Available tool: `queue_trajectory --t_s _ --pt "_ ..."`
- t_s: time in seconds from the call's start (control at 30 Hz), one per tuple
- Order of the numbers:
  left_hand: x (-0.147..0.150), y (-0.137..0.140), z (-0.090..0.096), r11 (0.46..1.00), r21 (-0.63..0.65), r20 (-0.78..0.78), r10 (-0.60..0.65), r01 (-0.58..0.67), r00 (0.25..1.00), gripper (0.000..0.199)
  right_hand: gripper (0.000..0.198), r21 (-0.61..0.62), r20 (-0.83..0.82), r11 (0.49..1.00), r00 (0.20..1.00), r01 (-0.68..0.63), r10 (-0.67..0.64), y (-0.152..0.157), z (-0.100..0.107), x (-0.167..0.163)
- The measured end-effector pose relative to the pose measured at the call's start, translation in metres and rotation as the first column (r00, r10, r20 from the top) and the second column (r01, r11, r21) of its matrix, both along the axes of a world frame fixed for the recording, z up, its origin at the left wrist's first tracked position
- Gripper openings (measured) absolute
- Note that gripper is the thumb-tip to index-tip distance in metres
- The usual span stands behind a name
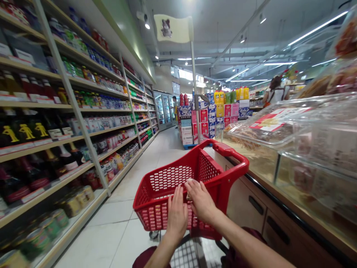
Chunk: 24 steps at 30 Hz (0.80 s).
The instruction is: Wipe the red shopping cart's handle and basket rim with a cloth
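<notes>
A red plastic shopping cart (pixel 164 182) with perforated walls and a red handle stands right before me; the inside that shows holds nothing. Against its near side wall lies my left hand (pixel 177 212), fingers stretched out and close together. Beside it, my right hand (pixel 201 199) is at the wall's upper rim with bent fingers over a small whitish wad (pixel 189 196), which looks like cloth or tissue. Most of the wad is hidden under the fingers. A tall pole carrying a cream flag (pixel 173 29) rises behind the cart.
Shelves of bottles and cans (pixel 92 85) line the left side. On the right is a wooden counter (pixel 248 201) with clear plastic trays (pixel 267 119) of packed food. Stacked drink cartons (pixel 200 123) stand ahead. Two people (pixel 276 91) are farther off.
</notes>
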State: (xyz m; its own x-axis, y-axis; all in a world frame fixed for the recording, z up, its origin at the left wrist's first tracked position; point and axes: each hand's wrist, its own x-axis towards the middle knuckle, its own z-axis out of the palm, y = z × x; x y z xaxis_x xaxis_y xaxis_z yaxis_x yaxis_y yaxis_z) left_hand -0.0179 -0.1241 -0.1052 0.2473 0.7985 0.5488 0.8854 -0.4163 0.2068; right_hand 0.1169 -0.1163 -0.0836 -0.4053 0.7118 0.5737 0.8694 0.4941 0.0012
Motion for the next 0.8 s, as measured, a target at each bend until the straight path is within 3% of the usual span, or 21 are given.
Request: queue_trajectory --t_s 0.13,0.2,0.3,0.43,0.57,0.8 --pt "0.033 0.002 0.02 0.975 -0.064 0.149 -0.202 0.214 0.968 0.051 0.073 -0.104 0.048 0.994 0.998 0.037 -0.032 -0.01 0.019 0.037" --pt "0.053 0.009 0.026 0.976 -0.081 0.156 -0.187 0.202 0.97 0.05 0.067 -0.063 0.091 0.992 0.99 0.111 -0.105 -0.011 0.026 0.06" --pt "0.067 0.025 0.023 0.991 -0.005 0.136 -0.132 0.133 0.982 0.043 0.05 0.051 0.096 0.978 0.974 0.201 -0.205 -0.01 0.029 0.082" --pt "0.022 0.041 -0.003 0.981 0.113 0.041 -0.16 0.155 0.986 0.039 0.041 0.138 0.056 0.97 0.976 0.199 -0.208 -0.007 0.024 0.087" --pt "-0.033 0.039 -0.02 0.984 0.177 -0.003 -0.014 0.014 1.0 0.044 0.038 0.17 -0.03 0.962 0.977 0.215 -0.213 -0.007 0.019 0.078" --pt "-0.004 0.043 -0.015 0.971 0.168 -0.101 -0.154 0.169 0.983 0.048 0.034 0.189 -0.017 0.97 0.989 0.15 -0.149 0.002 0.016 0.07"
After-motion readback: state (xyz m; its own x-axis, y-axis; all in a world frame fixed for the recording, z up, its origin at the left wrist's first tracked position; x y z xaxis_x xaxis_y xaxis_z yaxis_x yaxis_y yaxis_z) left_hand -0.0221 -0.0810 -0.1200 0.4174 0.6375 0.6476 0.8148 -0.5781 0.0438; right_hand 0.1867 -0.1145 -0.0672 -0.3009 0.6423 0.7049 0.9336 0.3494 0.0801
